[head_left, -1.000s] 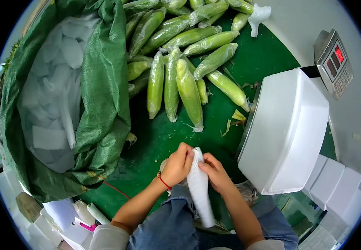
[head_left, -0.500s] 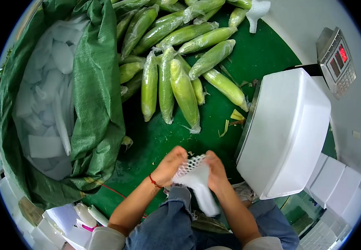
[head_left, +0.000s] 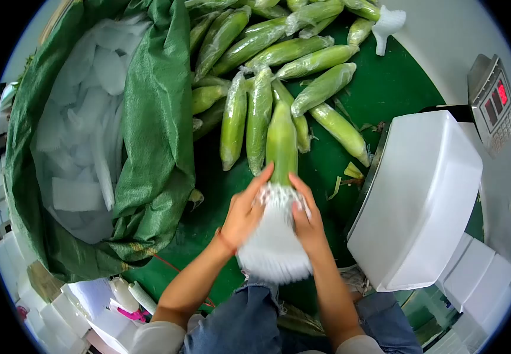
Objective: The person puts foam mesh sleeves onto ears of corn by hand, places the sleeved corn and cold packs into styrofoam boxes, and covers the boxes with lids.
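A white foam net sleeve [head_left: 276,239] is stretched around the near end of a plastic-wrapped ear of corn [head_left: 282,135]. My left hand [head_left: 245,209] grips the sleeve's mouth from the left, its fingers reaching the corn. On the opposite side my right hand [head_left: 308,221] holds the same rim, thumb on the mesh. The sleeve's lower part is blurred by motion, and the corn's covered end is hidden inside. Beyond my hands lie several wrapped corn ears [head_left: 233,127]. At the far right of the pile, one ear has a white foam net [head_left: 389,22] on its end.
To the left stands a green woven sack [head_left: 158,112] full of white foam sleeves [head_left: 81,147]. A large white tub [head_left: 421,200] and a scale display [head_left: 494,106] with red digits are on the right. Husk scraps [head_left: 353,171] lie on the green tabletop [head_left: 385,65].
My hands have moved forward with the foam net sleeve. Its opened mouth now surrounds the near end of the corn ear that lay in front. The view has shifted slightly.
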Action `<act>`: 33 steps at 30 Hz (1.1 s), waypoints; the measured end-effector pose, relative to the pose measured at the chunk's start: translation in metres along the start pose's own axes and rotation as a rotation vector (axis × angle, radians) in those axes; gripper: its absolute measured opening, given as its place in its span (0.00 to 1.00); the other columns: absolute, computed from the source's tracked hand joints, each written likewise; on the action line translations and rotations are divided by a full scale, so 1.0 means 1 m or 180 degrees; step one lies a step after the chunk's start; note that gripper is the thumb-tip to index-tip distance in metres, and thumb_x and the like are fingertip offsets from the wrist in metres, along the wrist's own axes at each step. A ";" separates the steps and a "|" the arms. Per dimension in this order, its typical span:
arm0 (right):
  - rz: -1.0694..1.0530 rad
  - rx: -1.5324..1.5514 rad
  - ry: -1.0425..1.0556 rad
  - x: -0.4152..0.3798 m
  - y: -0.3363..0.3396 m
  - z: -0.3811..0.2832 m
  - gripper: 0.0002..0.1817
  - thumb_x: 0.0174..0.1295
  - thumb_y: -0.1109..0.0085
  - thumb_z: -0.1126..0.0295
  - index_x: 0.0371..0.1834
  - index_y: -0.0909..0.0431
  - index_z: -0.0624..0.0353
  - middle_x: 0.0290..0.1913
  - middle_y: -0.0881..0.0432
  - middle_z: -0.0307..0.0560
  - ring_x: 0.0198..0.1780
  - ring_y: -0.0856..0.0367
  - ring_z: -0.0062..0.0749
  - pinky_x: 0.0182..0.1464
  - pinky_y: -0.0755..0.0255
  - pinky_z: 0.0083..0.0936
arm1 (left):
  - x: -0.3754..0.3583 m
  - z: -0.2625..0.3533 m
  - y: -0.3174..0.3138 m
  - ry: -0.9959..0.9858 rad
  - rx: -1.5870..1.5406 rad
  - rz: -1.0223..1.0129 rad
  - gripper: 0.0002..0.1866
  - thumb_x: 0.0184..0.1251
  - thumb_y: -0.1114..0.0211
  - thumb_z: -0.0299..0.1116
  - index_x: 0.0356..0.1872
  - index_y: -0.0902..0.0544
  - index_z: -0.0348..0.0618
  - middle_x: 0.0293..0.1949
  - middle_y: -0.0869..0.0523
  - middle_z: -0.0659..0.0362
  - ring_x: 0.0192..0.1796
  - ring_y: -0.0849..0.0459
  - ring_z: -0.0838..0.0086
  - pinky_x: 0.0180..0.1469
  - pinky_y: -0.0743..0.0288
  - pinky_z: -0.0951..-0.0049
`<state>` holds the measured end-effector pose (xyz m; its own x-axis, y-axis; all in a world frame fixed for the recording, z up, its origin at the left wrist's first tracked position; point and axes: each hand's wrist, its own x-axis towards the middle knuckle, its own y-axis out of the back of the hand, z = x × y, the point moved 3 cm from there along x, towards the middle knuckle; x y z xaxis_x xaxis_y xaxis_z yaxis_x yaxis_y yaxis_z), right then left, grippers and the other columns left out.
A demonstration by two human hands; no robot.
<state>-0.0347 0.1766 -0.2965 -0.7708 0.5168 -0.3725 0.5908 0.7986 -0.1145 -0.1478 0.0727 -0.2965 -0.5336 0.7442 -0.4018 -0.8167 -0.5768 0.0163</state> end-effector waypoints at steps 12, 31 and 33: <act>0.1364 0.1377 -0.0837 -0.035 0.010 0.152 0.11 0.68 0.46 0.67 0.37 0.21 0.64 0.33 0.21 0.37 0.35 0.26 0.16 0.37 0.32 0.17 | -0.017 -0.097 -0.025 0.0118 0.0872 0.0775 0.12 0.70 0.50 0.27 0.45 0.18 0.40 0.32 0.18 0.54 0.37 0.22 0.75 0.41 0.27 0.72; 0.0500 0.2027 0.0300 -0.144 0.197 -0.148 0.44 0.55 0.36 0.64 0.73 0.49 0.58 0.61 0.32 0.60 0.63 0.33 0.48 0.65 0.37 0.36 | -0.013 0.020 0.338 0.0273 0.3991 0.2186 0.24 0.64 0.35 0.38 0.53 0.29 0.30 0.53 0.24 0.42 0.55 0.25 0.49 0.56 0.31 0.58; 0.1293 0.0580 0.0577 -0.140 0.250 -0.163 0.43 0.54 0.36 0.66 0.72 0.48 0.58 0.63 0.33 0.59 0.66 0.36 0.45 0.67 0.41 0.34 | 0.009 0.001 0.371 -0.0005 0.3742 0.2413 0.24 0.65 0.37 0.38 0.56 0.29 0.31 0.56 0.25 0.42 0.58 0.26 0.50 0.58 0.32 0.59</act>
<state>0.1819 0.3540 -0.1230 -0.4884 0.8344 -0.2557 0.8725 0.4622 -0.1584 -0.4558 -0.1339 -0.2930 -0.9223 0.3831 0.0512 -0.0363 -0.2177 0.9753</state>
